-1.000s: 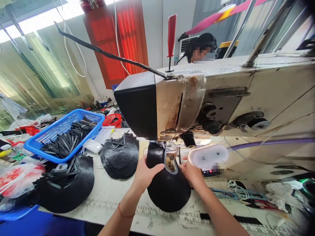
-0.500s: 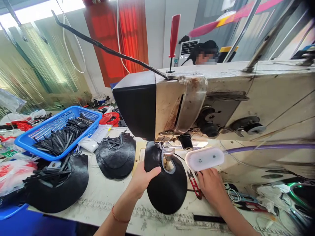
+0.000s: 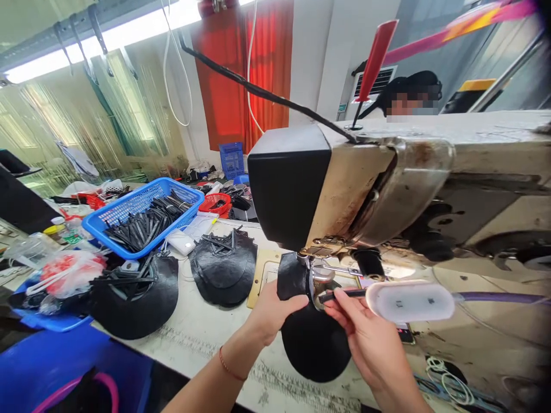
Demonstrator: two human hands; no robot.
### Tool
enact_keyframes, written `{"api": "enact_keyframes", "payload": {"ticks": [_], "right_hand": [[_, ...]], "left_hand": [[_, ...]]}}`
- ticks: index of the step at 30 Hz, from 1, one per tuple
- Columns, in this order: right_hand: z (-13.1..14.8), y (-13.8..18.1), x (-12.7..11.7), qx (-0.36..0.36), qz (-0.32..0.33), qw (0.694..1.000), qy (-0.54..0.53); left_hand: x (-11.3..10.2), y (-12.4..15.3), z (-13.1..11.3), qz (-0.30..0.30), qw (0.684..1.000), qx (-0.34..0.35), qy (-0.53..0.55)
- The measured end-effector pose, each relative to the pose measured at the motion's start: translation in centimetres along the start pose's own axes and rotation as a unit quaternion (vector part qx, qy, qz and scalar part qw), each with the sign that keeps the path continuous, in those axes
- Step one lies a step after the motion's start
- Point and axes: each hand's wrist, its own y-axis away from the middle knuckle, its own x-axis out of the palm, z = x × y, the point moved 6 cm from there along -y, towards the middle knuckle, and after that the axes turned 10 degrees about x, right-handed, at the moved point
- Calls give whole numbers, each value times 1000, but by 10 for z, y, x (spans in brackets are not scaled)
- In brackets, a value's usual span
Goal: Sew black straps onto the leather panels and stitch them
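A curved black leather-like piece [image 3: 316, 350] with a rounded cut-out lies under the sewing machine's needle area [image 3: 307, 261]. My left hand [image 3: 273, 312] grips its left side, thumb on top near the cut-out and fingers partly hidden. My right hand [image 3: 368, 332] pinches a narrow black strip [image 3: 350, 294] between thumb and fingers. The strip's tip points left, at the edge of the cut-out beside the metal presser part. An oval white lamp [image 3: 411, 301] partly covers the strip's right end.
The machine head [image 3: 288, 189] overhangs the work. Leftward lie two more black pieces [image 3: 224, 275] [image 3: 142, 310] with strips on them. A blue basket [image 3: 144, 215] of black strips stands behind. A red screwdriver [image 3: 376, 60] stands upright on the machine; a person [image 3: 411, 94] is beyond.
My right hand has come from behind the lamp toward the cut-out and now holds a black strip. My left hand keeps its grip on the piece. The view has turned left.
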Motion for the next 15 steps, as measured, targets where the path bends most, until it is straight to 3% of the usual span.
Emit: {"api": "enact_keyframes", "payload": {"ticks": [4, 9, 15], "right_hand": [[2, -3, 9, -33, -4, 999, 6], [-1, -2, 8, -40, -4, 999, 28], [6, -2, 5, -95, -19, 995, 6]], "left_hand": [[-1, 1, 2, 3, 1000, -7, 28], [-1, 2, 4, -5, 999, -9, 41], [-1, 2, 4, -12, 998, -18, 51]]}}
